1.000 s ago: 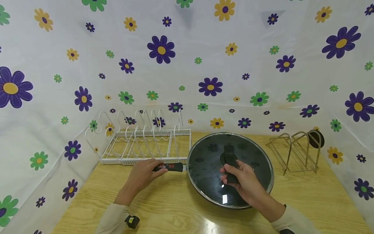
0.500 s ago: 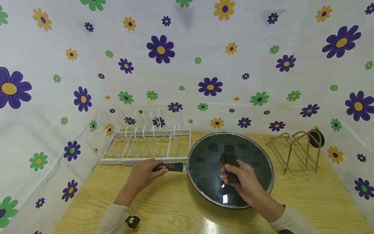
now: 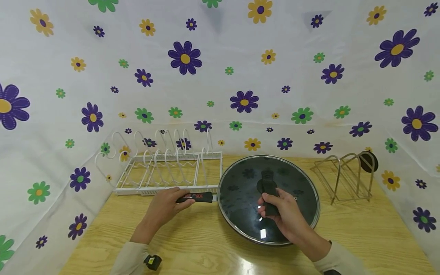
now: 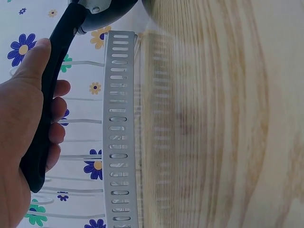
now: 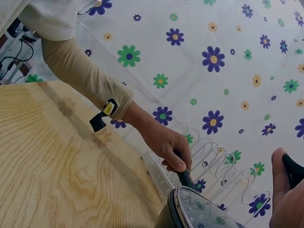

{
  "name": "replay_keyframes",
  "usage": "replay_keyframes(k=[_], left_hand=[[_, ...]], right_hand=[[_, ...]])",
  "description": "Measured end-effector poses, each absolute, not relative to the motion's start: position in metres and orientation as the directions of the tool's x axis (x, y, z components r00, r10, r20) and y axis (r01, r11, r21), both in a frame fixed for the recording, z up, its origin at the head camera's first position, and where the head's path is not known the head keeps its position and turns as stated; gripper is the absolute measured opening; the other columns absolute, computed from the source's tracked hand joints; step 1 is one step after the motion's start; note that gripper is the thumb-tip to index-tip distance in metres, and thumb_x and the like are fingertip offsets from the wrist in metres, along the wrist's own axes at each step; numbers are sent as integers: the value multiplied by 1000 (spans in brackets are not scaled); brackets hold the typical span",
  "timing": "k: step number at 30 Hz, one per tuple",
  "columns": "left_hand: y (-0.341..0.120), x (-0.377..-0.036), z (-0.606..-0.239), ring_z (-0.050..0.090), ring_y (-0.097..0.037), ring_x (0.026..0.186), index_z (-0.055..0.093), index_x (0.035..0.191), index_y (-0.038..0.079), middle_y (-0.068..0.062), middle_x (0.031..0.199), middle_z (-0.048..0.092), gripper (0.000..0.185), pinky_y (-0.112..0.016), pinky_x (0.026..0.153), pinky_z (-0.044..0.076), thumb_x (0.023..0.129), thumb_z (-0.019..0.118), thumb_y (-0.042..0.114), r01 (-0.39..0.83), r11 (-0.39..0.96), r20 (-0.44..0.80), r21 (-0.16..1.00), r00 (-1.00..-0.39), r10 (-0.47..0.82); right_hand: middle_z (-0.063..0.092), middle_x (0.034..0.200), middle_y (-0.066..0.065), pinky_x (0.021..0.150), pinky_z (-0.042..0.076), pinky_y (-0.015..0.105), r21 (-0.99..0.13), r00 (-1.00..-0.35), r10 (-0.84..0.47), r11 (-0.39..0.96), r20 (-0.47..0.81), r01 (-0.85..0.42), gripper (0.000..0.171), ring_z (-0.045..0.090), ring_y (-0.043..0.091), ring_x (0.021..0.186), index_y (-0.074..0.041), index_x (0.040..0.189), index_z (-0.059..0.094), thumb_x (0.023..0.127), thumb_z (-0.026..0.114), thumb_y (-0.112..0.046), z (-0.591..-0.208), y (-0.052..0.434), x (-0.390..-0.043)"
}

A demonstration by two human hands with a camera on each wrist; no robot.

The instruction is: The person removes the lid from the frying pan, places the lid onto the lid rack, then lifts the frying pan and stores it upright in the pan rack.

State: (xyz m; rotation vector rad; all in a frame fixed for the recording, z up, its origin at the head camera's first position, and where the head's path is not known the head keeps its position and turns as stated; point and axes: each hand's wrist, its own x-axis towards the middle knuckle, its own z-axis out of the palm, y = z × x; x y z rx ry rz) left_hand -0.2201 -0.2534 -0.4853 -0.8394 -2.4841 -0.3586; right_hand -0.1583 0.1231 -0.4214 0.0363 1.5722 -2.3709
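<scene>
A large round pan (image 5: 165, 217) with a black handle (image 4: 59, 52) stands on the wooden table, covered by a dark glass lid (image 3: 237, 214) with a metal rim. My left hand (image 3: 164, 206) grips the pan handle, fingers curled round it in the left wrist view. My right hand (image 3: 287, 212) holds the upright black lid knob (image 3: 269, 189), thumb on its near side and fingers behind. The lid sits on the pan, its rim along the pan's edge. In the right wrist view only part of the right hand (image 5: 289, 204) shows, at the right edge.
A white wire rack (image 3: 168, 190) with curved dividers stands at the back left, just behind the pan handle. To the right of the pan is a metal wire rack (image 3: 338, 172), with a dark round object (image 3: 369, 162) behind it. A flower-patterned sheet (image 3: 220, 84) encloses the table (image 3: 206, 244).
The head view has shifted slightly, so everything appears a little further left. Both hands keep their holds on the pan handle and lid knob.
</scene>
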Motion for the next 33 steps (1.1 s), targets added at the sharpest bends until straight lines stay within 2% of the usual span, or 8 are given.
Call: replay_keyframes(k=[14, 21, 27, 33], left_hand=[[-254, -219, -484, 56, -7, 62, 76, 103, 17, 6, 81, 67, 26, -27, 56, 44, 87, 81, 36, 609, 785, 487, 115, -723, 490], [-255, -220, -484, 53, -5, 61, 77, 104, 17, 6, 80, 66, 26, -25, 55, 43, 87, 81, 35, 608, 786, 489, 112, -722, 490], [-253, -219, -481, 51, -6, 61, 78, 106, 16, 5, 81, 65, 28, -25, 55, 42, 88, 80, 37, 588, 801, 462, 116, -746, 481], [-252, -218, -479, 55, -9, 62, 78, 107, 14, 3, 82, 66, 30, -27, 56, 45, 88, 80, 37, 581, 807, 460, 108, -749, 477]], right_hand=[[64, 89, 5, 65, 57, 20, -898, -952, -257, -361, -164, 252, 36, 67, 11, 70, 11, 131, 34, 106, 51, -7, -420, 126, -158], [65, 89, 4, 64, 56, 18, -879, -947, -281, -397, -157, 263, 42, 66, 9, 68, 12, 138, 29, 106, 50, -6, -417, 128, -159], [66, 88, 3, 64, 56, 17, -883, -942, -300, -386, -153, 267, 44, 66, 8, 69, 14, 138, 29, 106, 51, -7, -415, 129, -160], [66, 88, 3, 63, 55, 17, -887, -938, -321, -385, -132, 257, 36, 64, 8, 68, 11, 131, 33, 106, 52, -6, -414, 129, -159]])
